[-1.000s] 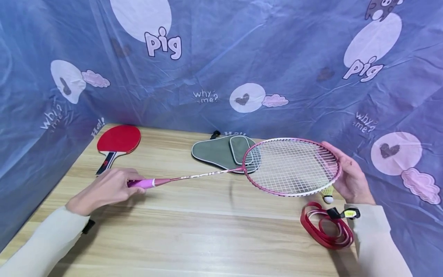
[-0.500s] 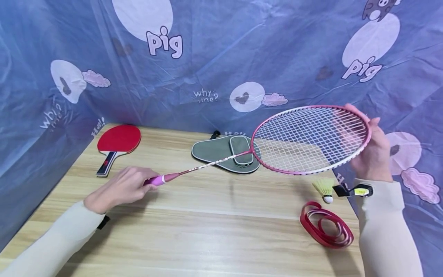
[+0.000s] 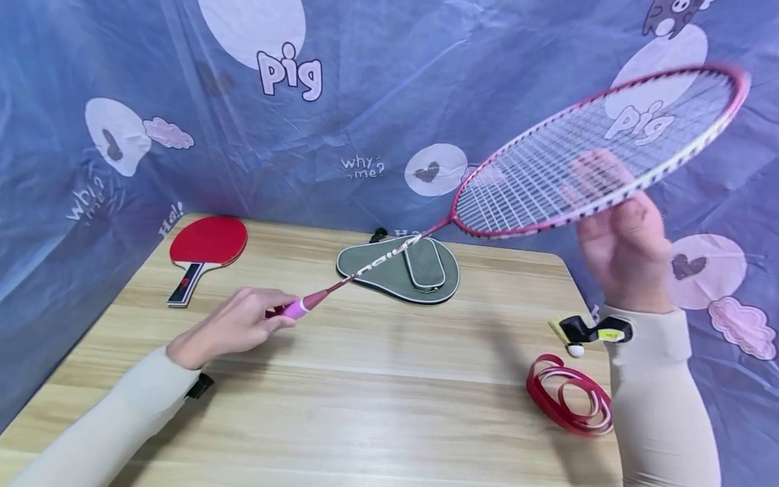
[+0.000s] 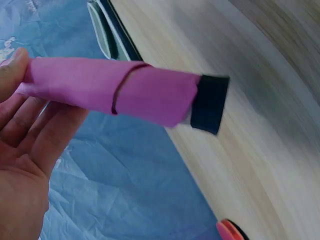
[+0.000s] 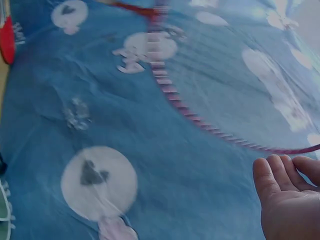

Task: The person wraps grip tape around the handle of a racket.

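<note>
My left hand (image 3: 237,323) grips the pink-purple handle of a badminton racket (image 3: 517,186), thumb and fingers round the wrapped grip (image 4: 110,89). Its butt end, with a dark cap, sticks out in the left wrist view. The racket slants up to the right, its strung head raised above the table and slightly blurred. Behind and just below the head is my right hand (image 3: 627,243), partly seen through the strings. In the right wrist view its fingers (image 5: 267,177) are loosely bent beside the lower rim of the frame and hold nothing.
A red table tennis bat (image 3: 209,241) lies at the back left of the wooden table (image 3: 365,385). A grey-green bat case (image 3: 383,267) lies at the back middle. A shuttlecock (image 3: 575,350) and a coiled red strap (image 3: 556,399) are at right. Blue printed cloth (image 3: 341,101) surrounds the table.
The racket head has swung up and to the right, and its handle has moved right with my left hand. My right hand has risen and come off the head's rim.
</note>
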The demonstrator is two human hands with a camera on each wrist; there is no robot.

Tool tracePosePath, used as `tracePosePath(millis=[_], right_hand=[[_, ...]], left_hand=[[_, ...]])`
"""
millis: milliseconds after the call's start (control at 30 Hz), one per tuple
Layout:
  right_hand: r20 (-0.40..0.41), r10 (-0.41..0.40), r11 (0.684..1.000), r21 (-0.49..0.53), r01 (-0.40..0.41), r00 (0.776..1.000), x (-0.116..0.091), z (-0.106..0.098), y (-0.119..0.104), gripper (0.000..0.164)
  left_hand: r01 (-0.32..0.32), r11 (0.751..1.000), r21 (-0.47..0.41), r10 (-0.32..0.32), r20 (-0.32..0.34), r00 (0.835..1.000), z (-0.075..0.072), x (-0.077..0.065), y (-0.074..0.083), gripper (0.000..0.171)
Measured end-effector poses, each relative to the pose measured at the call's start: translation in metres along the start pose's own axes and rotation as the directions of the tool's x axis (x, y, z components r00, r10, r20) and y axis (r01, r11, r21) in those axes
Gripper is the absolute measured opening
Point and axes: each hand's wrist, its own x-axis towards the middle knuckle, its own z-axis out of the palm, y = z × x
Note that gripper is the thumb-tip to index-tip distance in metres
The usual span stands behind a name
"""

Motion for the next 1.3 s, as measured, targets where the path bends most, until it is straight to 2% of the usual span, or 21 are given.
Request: tracePosePath(millis=[200, 267, 367, 400, 500, 633, 767, 867, 967, 1067, 1167, 1300], right_hand=[[0.033, 0.06, 0.986, -0.156, -0.054, 0.998, -0.012, -0.001, 0.037, 0.068], [0.027, 0.093, 0.968, -0.236, -0.084, 0.995, -0.017, -0.001, 0.052, 0.07], [0.02, 0.149, 0.923, -0.362, -0.132, 0.989, -0.026, -0.002, 0.075, 0.07], [0.017, 0.166, 0.903, -0.405, -0.145, 0.986, -0.029, -0.003, 0.084, 0.071], [-0.03, 0.225, 0.817, -0.538, -0.206, 0.974, -0.039, 0.0, 0.113, 0.074], [-0.137, 0.318, 0.683, -0.653, -0.327, 0.938, -0.059, 0.008, 0.153, 0.071], [-0.205, 0.418, 0.609, -0.66, -0.44, 0.885, -0.079, 0.015, 0.194, 0.067], [-0.238, 0.491, 0.586, -0.621, -0.52, 0.838, -0.091, 0.02, 0.217, 0.065], [-0.258, 0.555, 0.564, -0.581, -0.586, 0.791, -0.102, 0.024, 0.232, 0.065], [-0.269, 0.592, 0.534, -0.575, -0.62, 0.759, -0.11, 0.027, 0.241, 0.066], [-0.281, 0.599, 0.508, -0.59, -0.627, 0.75, -0.116, 0.028, 0.244, 0.063], [-0.288, 0.568, 0.516, -0.605, -0.606, 0.771, -0.119, 0.025, 0.244, 0.06]], left_hand=[[0.017, 0.983, -0.182, -0.022, -0.026, 0.999, 0.003, 0.005, 0.009, 0.032], [0.02, 0.969, -0.247, -0.029, -0.031, 0.999, 0.005, 0.007, 0.013, 0.034], [0.023, 0.944, -0.329, -0.037, -0.037, 0.999, 0.007, 0.013, 0.02, 0.031], [0.027, 0.933, -0.359, -0.042, -0.035, 0.998, 0.008, 0.015, 0.021, 0.03], [0.044, 0.907, -0.42, -0.061, -0.028, 0.998, 0.008, 0.02, 0.026, 0.027], [0.044, 0.876, -0.48, -0.06, -0.018, 0.998, 0.008, 0.027, 0.032, 0.027], [0.032, 0.829, -0.558, -0.046, -0.011, 0.999, 0.007, 0.034, 0.041, 0.026], [0.017, 0.791, -0.612, -0.036, -0.019, 0.999, 0.008, 0.04, 0.049, 0.028], [-0.002, 0.773, -0.635, -0.029, -0.038, 0.999, 0.011, 0.045, 0.054, 0.031], [-0.026, 0.748, -0.663, -0.008, -0.049, 0.999, 0.014, 0.051, 0.057, 0.031], [-0.049, 0.719, -0.694, 0.019, -0.051, 0.999, 0.018, 0.056, 0.059, 0.03], [-0.098, 0.695, -0.712, 0.071, -0.068, 0.995, 0.025, 0.06, 0.061, 0.03]])
